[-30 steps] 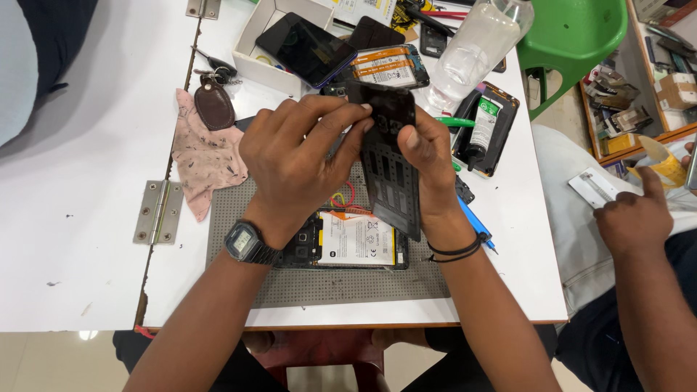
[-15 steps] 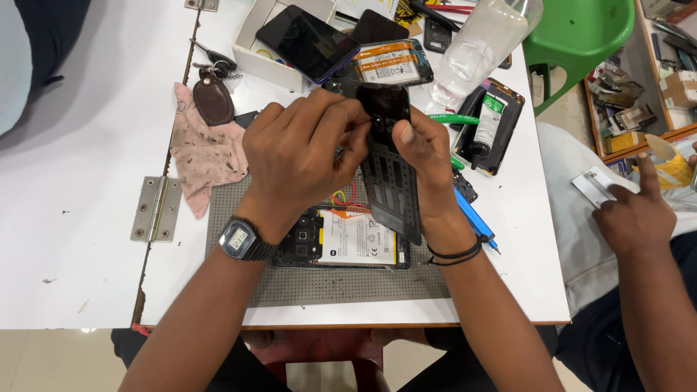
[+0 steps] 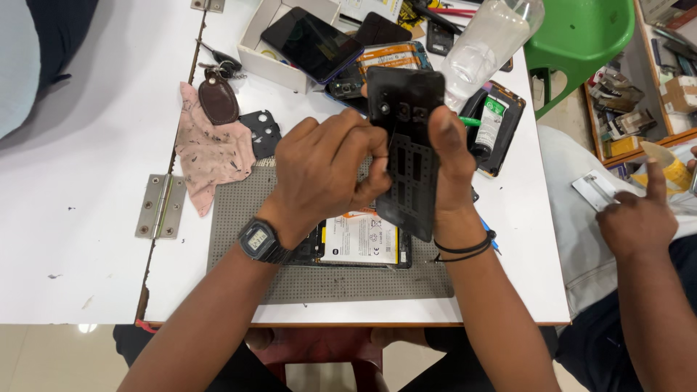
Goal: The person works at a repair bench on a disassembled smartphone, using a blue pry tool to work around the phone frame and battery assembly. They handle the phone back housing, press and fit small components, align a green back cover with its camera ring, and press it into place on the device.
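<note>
My right hand [image 3: 450,156] grips a black phone back cover [image 3: 404,145] by its right edge and holds it upright above the table, inner side toward me. My left hand [image 3: 330,170], with a black digital watch on the wrist, pinches the cover's left edge. Below both hands an opened phone [image 3: 359,239] with a white battery lies flat on a grey perforated work mat [image 3: 247,247].
A pink cloth [image 3: 207,152], a brown key fob [image 3: 218,101] and a metal hinge [image 3: 161,207] lie to the left. A white box with a dark phone [image 3: 308,43], other opened phones [image 3: 497,127] and a clear bottle [image 3: 486,43] crowd the back. Another person's hand [image 3: 639,218] is at the right.
Both hands have lifted the back cover higher and turned it more upright. The view has also closed in on the table.
</note>
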